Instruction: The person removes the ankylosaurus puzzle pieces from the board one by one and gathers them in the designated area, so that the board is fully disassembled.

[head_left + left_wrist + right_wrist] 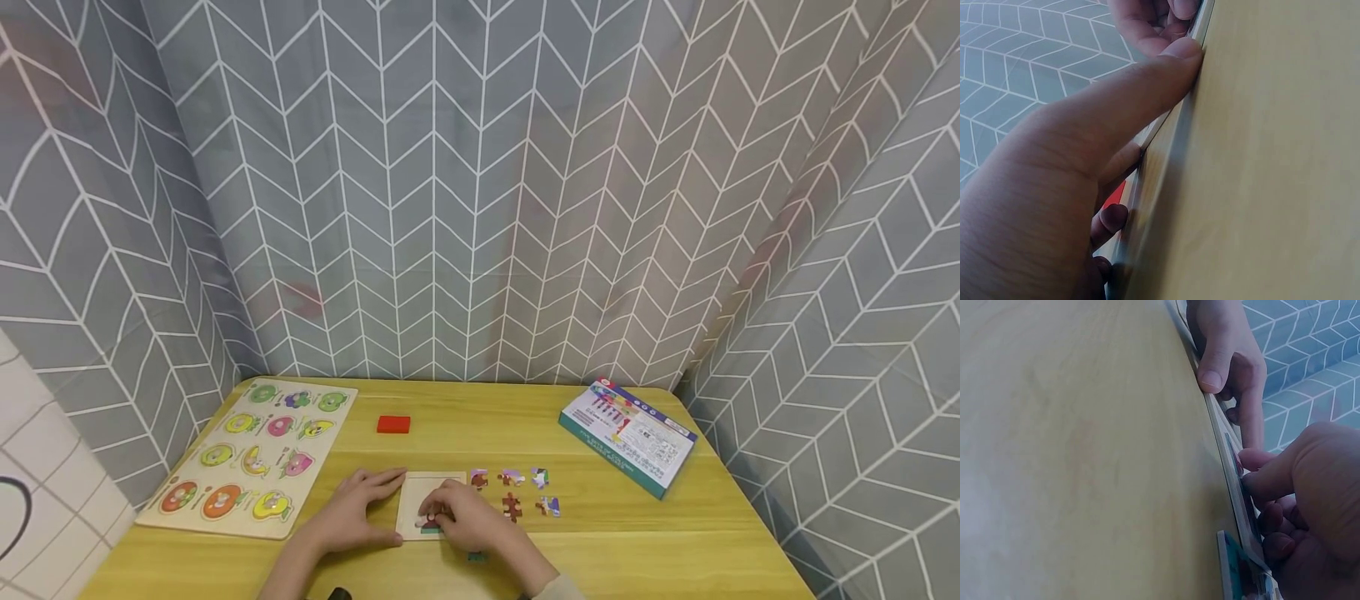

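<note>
In the head view a small square wooden puzzle tray (408, 505) lies on the table, with a few jigsaw pieces (430, 528) in its lower part. My left hand (351, 514) rests at its left side, thumb at the near corner and forefinger at the far one. Over the tray is my right hand (467, 518), fingers bent, thumb and forefinger pinching a jigsaw piece down at the tray. The right wrist view shows those fingertips low against the tray (1217, 422). The right hand hides part of the tray and the held piece.
Several loose jigsaw pieces (512, 507) lie right of the tray, and a green one (477, 557) just below it. A fruit puzzle board (281, 450) covers the left side. A red block (393, 425) sits behind, and a puzzle box (628, 435) at the back right.
</note>
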A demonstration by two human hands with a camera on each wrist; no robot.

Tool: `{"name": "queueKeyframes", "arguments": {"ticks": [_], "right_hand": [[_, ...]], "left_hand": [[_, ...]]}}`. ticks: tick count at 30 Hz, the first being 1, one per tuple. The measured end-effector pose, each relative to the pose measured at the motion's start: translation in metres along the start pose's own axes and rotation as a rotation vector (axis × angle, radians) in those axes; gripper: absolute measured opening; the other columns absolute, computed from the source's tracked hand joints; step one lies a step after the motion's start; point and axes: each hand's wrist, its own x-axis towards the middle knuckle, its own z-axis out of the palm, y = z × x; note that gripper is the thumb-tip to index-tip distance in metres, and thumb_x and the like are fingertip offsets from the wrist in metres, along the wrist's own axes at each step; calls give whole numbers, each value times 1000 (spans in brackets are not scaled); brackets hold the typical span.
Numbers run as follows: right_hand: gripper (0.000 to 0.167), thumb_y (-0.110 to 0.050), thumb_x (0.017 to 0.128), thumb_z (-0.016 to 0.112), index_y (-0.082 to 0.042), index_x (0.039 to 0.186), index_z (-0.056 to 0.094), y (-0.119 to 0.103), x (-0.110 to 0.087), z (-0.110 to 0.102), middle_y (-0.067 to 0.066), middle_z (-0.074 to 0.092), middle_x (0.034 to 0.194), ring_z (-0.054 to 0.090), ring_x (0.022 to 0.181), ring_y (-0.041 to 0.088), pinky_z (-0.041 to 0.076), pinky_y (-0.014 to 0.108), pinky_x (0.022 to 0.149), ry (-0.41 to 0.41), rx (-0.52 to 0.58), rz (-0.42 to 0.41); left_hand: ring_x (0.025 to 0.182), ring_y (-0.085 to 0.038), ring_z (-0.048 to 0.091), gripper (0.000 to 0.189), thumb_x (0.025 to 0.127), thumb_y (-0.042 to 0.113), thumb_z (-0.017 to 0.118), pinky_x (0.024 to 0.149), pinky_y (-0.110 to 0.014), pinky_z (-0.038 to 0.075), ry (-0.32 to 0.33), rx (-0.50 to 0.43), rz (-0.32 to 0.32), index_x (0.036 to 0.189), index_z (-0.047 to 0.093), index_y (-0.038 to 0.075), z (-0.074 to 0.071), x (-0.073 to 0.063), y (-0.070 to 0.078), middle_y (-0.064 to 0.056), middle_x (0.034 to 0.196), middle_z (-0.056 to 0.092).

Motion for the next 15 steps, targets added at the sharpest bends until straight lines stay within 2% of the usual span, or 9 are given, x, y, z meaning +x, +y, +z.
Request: {"name": "queueKeyframes", "arguments": {"ticks": [7,15], "right_hand": [[24,-2,102,63,-20,110,77,3,0,1,-11,58,103,51,88,-3,49,20,81,0,32,2],[28,0,97,63,-17,113,79,0,0,-4,-11,58,103,48,82,-1,47,18,78,-38,31,6]], "left_hand": [[119,-13,45,96,75,66,87,102,-48,43,-6,-8,2,155,58,20,-1,0,1,6,161,52],[120,-15,45,96,75,65,87,103,-49,44,-9,-9,-7,155,58,21,-1,0,2,7,160,52]]}}
